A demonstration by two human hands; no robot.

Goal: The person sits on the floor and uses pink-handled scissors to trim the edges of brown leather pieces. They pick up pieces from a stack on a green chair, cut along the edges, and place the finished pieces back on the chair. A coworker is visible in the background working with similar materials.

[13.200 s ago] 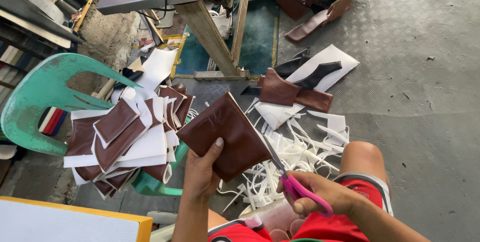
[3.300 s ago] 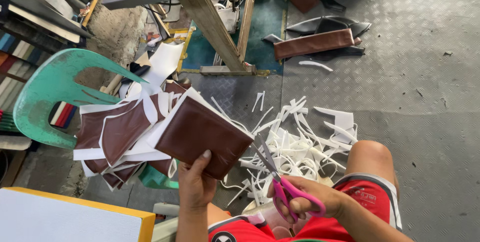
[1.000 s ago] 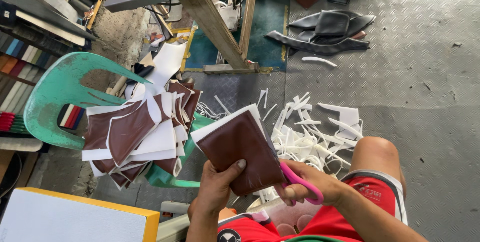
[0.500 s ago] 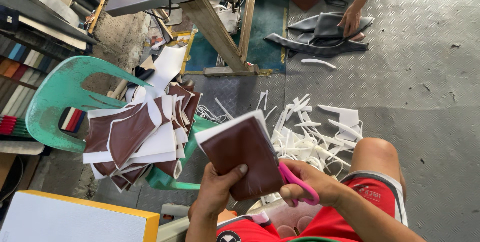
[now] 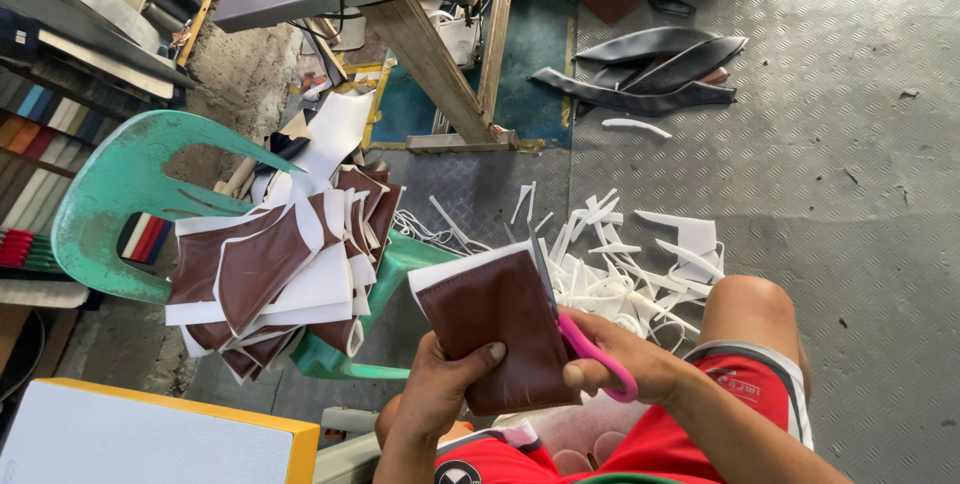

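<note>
Head view, looking down past bent knees to a grey ribbed metal floor (image 5: 860, 194). Left hand (image 5: 440, 394) closed on the lower edge of a brown leather-like panel with white foam backing (image 5: 495, 329), thumb pressed flat on the brown face, panel held tilted at picture centre, just below middle. Right hand (image 5: 620, 364) closed through the loops of pink-handled scissors (image 5: 590, 344), blades running up along the panel's right edge toward 12 o'clock, touching or just beside it; cannot tell which.

At 9 o'clock from the panel, a teal plastic chair (image 5: 110, 194) bearing a loose stack of brown and white cut panels (image 5: 280, 274), several overhanging the seat. At 1 o'clock, a heap of white foam offcut strips (image 5: 620, 264) on the floor, just beside the right knee. Farther up at 1 o'clock, curved dark grey strips of material (image 5: 650, 74) lying together, well apart from the hands. At 12 o'clock, wooden legs of a grey-topped table (image 5: 440, 74). At 7 o'clock, a flat white board with a yellow edge (image 5: 150, 439). Along the far left, at 10 o'clock, shelved rolls of coloured material (image 5: 40, 119), seen end-on.
</note>
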